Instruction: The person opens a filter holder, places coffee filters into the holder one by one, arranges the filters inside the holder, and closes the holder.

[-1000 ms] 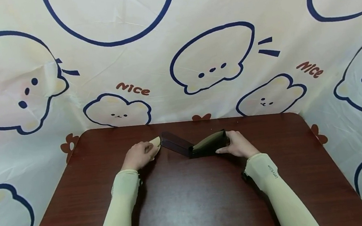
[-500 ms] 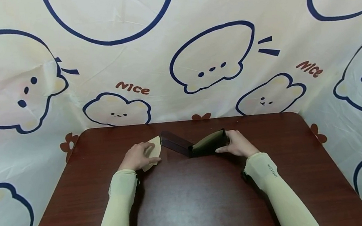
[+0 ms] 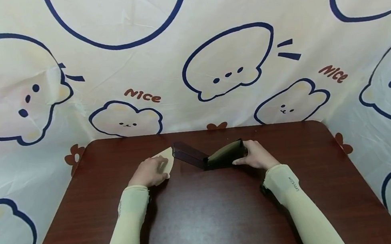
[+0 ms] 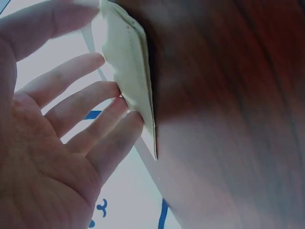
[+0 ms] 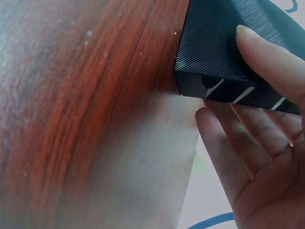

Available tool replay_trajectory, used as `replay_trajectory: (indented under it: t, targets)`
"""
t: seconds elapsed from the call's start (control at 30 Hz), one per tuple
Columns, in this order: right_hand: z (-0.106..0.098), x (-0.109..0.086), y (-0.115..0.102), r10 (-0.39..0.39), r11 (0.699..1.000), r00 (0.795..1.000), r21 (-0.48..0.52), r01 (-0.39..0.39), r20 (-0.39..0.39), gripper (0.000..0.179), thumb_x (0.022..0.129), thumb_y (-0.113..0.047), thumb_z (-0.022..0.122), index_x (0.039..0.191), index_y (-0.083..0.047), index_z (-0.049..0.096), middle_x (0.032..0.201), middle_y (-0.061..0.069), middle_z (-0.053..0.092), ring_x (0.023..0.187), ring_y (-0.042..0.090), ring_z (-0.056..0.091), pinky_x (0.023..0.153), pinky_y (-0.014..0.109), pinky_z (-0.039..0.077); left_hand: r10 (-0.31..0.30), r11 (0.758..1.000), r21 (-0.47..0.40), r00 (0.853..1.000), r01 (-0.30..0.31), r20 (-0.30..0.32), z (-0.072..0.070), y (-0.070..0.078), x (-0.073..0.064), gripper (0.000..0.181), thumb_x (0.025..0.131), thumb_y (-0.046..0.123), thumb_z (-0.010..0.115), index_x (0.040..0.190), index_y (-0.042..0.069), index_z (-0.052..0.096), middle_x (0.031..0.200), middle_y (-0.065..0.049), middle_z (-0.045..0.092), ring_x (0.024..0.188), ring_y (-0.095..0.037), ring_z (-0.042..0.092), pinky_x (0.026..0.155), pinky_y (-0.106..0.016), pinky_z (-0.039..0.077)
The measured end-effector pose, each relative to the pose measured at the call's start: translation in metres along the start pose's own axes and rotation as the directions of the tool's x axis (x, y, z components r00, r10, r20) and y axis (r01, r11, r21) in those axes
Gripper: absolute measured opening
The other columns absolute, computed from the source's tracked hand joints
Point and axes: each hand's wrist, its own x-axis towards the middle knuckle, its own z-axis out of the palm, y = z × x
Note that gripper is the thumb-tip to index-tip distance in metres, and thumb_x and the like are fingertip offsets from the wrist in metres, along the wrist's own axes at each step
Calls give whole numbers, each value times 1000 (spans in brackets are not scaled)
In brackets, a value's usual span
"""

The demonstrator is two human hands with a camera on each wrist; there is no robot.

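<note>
In the head view, my left hand [image 3: 149, 171] holds a thin, pale yellow folded cloth [image 3: 165, 157] close to the table. The left wrist view shows the thumb at the top end of the cloth [image 4: 128, 62] and the fingertips along its near side; its layered edge faces the table. My right hand [image 3: 256, 155] grips the right end of a dark case [image 3: 224, 155], which lies open with its brown lid [image 3: 188, 155] slanting up to the left. Fine ribs cover the outside of the case [image 5: 214, 43]; the thumb presses on top, with the other fingers beneath. The cloth lies right beside the lid's left end.
Both hands work near the far edge of a dark red-brown wooden table [image 3: 207, 225]. Behind it and along both sides hangs a white curtain [image 3: 167, 65] printed with blue-outlined cartoon figures.
The cloth spread wider in my left hand, and that hand shifted slightly left and its thumb drew in on the cloth. My right hand and the case stayed in place.
</note>
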Motion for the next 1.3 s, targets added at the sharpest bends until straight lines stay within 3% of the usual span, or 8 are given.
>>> replay_trajectory:
  t: [0.3, 0.57, 0.9, 0.97, 1.07, 1.17, 1.3]
  targets:
    - [0, 0, -2, -27, 1000, 1000, 3, 27, -4, 33, 86, -27, 87, 111, -14, 70, 104, 3, 72, 87, 18, 62, 82, 36, 53, 16, 999, 39, 998, -18, 54, -3, 2, -2, 62, 79, 23, 85, 136, 6, 66, 137, -20, 65, 117, -35, 64, 100, -50, 53]
    - [1, -1, -2, -31, 999, 999, 4, 31, -11, 34, 85, -26, 87, 111, -13, 70, 105, 4, 73, 90, 18, 64, 85, 39, 54, 29, 994, 102, 997, -36, 70, -3, 8, -1, 56, 85, 22, 80, 136, 3, 67, 124, -18, 70, 111, -34, 66, 99, -50, 54]
    - [0, 0, -1, -30, 1000, 1000, -2, 30, -8, 31, 86, -27, 87, 108, -15, 69, 102, 3, 72, 85, 18, 61, 81, 35, 52, 16, 999, 31, 992, -20, 127, -7, 0, -2, 56, 96, 26, 71, 145, 3, 59, 152, -26, 52, 142, -46, 48, 117, -57, 39]
    - [0, -1, -2, -34, 999, 999, -7, 34, -8, 31, 86, -27, 87, 108, -15, 69, 101, 2, 72, 84, 18, 60, 80, 35, 51, 15, 1000, 13, 994, -17, 109, -6, -1, -1, 54, 94, 25, 73, 143, 4, 61, 146, -24, 58, 136, -44, 55, 113, -56, 44]
    - [0, -1, -3, -35, 999, 999, -11, 35, -9, 30, 85, -26, 87, 107, -14, 69, 99, 3, 72, 82, 18, 59, 79, 34, 50, 14, 1000, -1, 998, -14, 55, -3, -1, 0, 47, 88, 23, 78, 131, 7, 68, 123, -17, 71, 109, -35, 68, 97, -51, 54]
    - [0, -1, -3, -34, 999, 999, -12, 34, -8, 30, 85, -26, 87, 107, -14, 69, 98, 3, 72, 82, 18, 59, 78, 34, 50, -5, 1000, -21, 1000, 6, 4, 0, -1, 2, 31, 84, 19, 78, 113, 9, 69, 95, -8, 72, 82, -24, 63, 76, -42, 55]
    - [0, -1, -2, -30, 1000, 1000, -9, 30, -4, 30, 86, -26, 87, 107, -13, 69, 98, 3, 71, 82, 18, 59, 78, 33, 50, -20, 999, -45, 999, 18, -45, 0, -1, 2, 6, 88, 13, 69, 93, 11, 66, 78, -2, 63, 68, -19, 55, 63, -32, 47]
